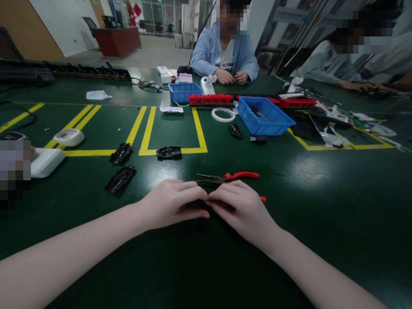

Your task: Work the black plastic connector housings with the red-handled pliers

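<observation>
My left hand (175, 201) and my right hand (241, 204) meet fingertip to fingertip above the dark green table (309, 257). The fingers of both are bent and pinched together; whatever lies between them is too dark and hidden to name. Just beyond my fingers lie pliers with red handles (241, 175), their metal jaws pointing left and one handle partly behind my right hand. Left of my left hand rest two black plastic shells (120, 179), one behind the other. Another black shell (169, 152) lies farther off on a yellow tape line.
A blue bin (265, 118) stands beyond my right hand, with a tape roll (223, 114) beside it. A smaller blue bin (184, 92) and red strips (210, 99) lie farther back. Two people sit across the table. White parts are at the left; wires and scraps at the right.
</observation>
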Demonstrator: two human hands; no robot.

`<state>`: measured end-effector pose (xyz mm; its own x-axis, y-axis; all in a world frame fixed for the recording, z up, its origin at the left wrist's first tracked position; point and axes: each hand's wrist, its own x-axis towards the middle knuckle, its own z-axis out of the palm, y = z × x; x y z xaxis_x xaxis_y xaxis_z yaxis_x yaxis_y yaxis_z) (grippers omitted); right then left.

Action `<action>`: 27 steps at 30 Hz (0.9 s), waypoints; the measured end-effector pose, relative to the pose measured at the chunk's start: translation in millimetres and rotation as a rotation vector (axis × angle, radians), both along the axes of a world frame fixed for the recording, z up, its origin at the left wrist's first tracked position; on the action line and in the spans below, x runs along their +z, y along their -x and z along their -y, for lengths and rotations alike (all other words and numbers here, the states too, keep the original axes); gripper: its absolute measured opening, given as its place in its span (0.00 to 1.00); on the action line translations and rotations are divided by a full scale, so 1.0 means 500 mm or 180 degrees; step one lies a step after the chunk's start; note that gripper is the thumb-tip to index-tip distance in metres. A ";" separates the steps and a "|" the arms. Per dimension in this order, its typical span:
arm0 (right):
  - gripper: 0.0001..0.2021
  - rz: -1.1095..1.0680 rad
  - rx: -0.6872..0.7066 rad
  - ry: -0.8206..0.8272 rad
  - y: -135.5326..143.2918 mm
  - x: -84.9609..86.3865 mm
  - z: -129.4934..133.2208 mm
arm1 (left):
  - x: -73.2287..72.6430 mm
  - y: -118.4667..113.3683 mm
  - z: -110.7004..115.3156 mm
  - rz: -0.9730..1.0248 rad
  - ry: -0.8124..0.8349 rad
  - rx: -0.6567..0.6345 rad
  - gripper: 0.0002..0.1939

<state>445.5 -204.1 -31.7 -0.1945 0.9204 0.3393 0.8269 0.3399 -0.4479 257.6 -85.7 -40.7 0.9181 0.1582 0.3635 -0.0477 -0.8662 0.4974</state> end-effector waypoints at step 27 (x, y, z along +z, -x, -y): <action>0.05 0.1338 0.0086 0.0453 -0.015 0.029 0.013 | 0.004 0.001 -0.009 -0.0424 0.0750 0.0407 0.08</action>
<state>453.2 -210.6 -17.0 -0.3131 0.9449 0.0960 0.9389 0.3232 -0.1185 257.3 -81.0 -38.6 0.9225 0.3412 0.1806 0.1335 -0.7208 0.6801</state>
